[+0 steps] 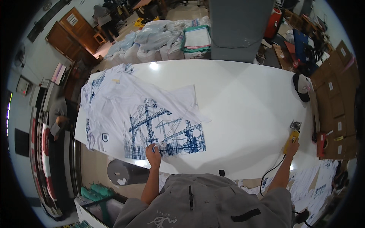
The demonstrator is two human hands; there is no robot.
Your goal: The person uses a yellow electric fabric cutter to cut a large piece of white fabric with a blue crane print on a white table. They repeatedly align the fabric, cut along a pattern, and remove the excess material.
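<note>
Grey-shirted person's left hand [153, 155] presses curled fingers onto thin white cloth [125, 110] printed with blue cranes, spread on a glossy white table [247, 102]. Right hand [292, 146] grips a yellow cutter [292, 135] at the table's right.

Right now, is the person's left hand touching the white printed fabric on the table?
Touching. In the head view, the left hand rests flat on the near edge of the printed fabric, fingers over the blue print, with no gap showing.

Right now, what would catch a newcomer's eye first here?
The white fabric printed with blue cranes, spread over the left half of the white table, with the left hand pressing its near edge. At the table's right end, the right hand grips a yellow corded cutter.
</note>
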